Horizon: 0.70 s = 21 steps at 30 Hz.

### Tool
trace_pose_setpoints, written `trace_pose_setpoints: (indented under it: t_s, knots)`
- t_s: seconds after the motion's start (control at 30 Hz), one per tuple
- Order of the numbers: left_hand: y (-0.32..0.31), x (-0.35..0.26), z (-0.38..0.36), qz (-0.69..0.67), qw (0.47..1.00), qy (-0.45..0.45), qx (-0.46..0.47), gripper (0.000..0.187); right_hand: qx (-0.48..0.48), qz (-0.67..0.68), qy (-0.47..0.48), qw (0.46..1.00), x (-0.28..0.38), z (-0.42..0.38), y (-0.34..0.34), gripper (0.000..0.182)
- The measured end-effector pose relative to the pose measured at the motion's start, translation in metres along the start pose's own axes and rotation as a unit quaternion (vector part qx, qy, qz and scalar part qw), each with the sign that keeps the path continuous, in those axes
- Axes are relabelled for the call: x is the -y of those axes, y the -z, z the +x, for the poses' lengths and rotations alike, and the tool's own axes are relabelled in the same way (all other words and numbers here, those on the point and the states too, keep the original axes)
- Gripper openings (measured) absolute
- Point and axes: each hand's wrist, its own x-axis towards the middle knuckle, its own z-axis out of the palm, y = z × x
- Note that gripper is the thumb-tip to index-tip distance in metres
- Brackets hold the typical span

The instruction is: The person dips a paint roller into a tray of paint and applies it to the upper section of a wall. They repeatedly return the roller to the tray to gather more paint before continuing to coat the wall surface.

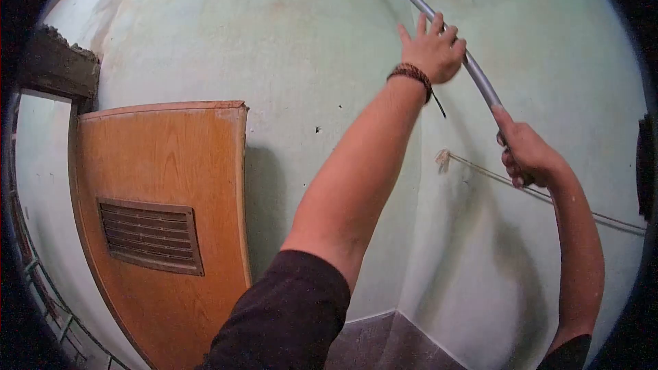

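Note:
A long grey metal pole (482, 83) slants from the top of the view down to the right, in front of the wall. My right hand (526, 152) is closed around its lower end. Higher up, my left hand (433, 53) lies against the pole with its fingers spread, covering a short stretch of it. That wrist wears a dark braided bracelet (411, 72) with a loose cord end. The pole's top end is out of view.
A pale green wall (308, 48) meets another in a corner, with a dark lower band. An orange-brown wooden door (164, 164) with a slatted vent (151, 234) stands at left. A line (493, 173) runs along the right wall from a pale patch.

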Motion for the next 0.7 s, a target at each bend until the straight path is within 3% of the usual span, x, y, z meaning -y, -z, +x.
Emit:
trace_pose_setpoints:
  t_s: [0.07,0.1,0.23,0.3,0.37,0.5,0.6,0.67,0.7]
  knots:
    - [0.007,0.012,0.01,0.119,0.991,-0.054,0.023,0.035,-0.013,0.008,-0.007,1.0,0.011,0.003,-0.004,0.06]
    - [-0.003,0.019,0.007,0.131,0.987,-0.085,-0.021,0.035,-0.012,0.016,-0.011,1.0,0.012,-0.004,-0.012,0.06]
    - [-0.004,0.0,-0.064,0.029,0.99,-0.129,-0.038,0.032,-0.016,-0.107,0.038,0.993,-0.06,-0.033,-0.047,0.074]
    - [-0.009,-0.022,-0.114,0.003,0.988,-0.152,-0.009,0.034,-0.005,-0.106,0.005,0.994,-0.117,-0.061,-0.067,0.065]
    - [-0.012,-0.052,-0.161,-0.026,0.987,-0.158,0.023,0.036,-0.018,-0.099,0.05,0.994,-0.165,-0.099,-0.083,0.049]
    - [0.004,-0.113,-0.243,-0.077,0.984,-0.138,0.08,0.04,-0.005,-0.093,0.005,0.996,-0.246,-0.181,-0.105,0.038]
    - [0.016,-0.152,-0.291,-0.104,0.983,-0.116,0.096,0.041,-0.034,-0.11,-0.017,0.993,-0.247,-0.23,-0.109,0.037]
    - [0.019,-0.159,-0.296,-0.12,0.983,-0.094,0.099,0.042,0.068,-0.064,-0.044,0.995,-0.253,-0.239,-0.104,0.035]
    - [0.016,-0.159,-0.294,-0.124,0.983,-0.095,0.097,0.042,0.069,-0.065,-0.045,0.994,-0.255,-0.237,-0.102,0.035]
